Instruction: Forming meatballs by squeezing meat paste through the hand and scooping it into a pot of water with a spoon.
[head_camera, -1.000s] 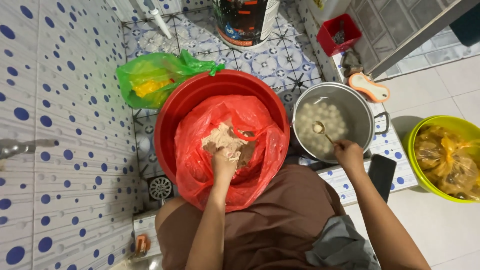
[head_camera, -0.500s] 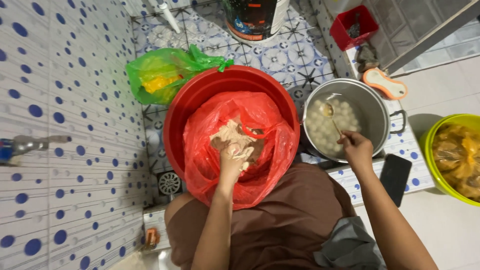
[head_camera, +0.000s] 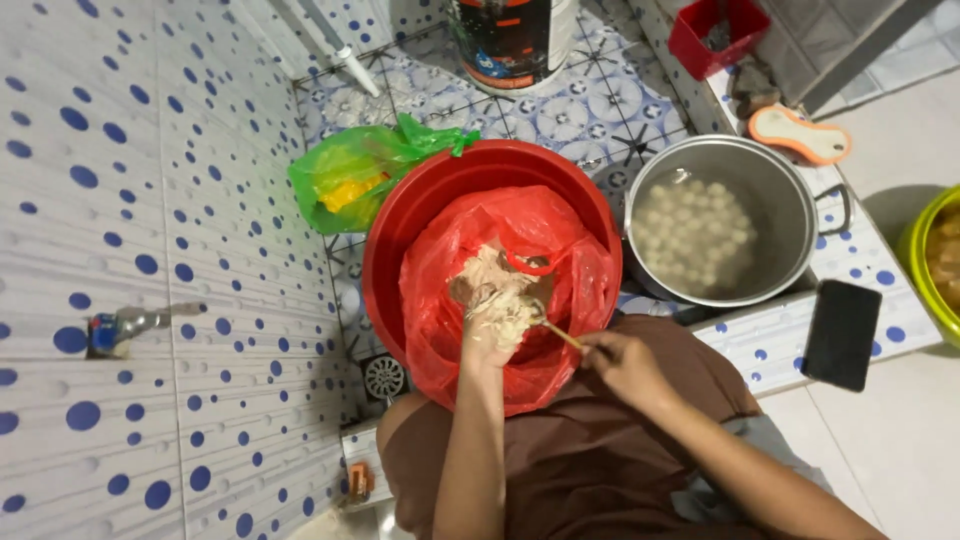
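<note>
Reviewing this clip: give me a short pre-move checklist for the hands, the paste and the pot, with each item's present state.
1. Left hand loaded with pale paste, over the red bag: ok.
2. Right hand grips the spoon, its tip at the left hand: ok.
3. Red bag sits inside the red basin: ok.
4. Metal pot beside the basin, uncovered, pale balls floating in it: ok.
5. Black phone lies close to the pot on the tiled ledge: not ok.
6. Whether the pot's liquid is hot: cannot tell.
</note>
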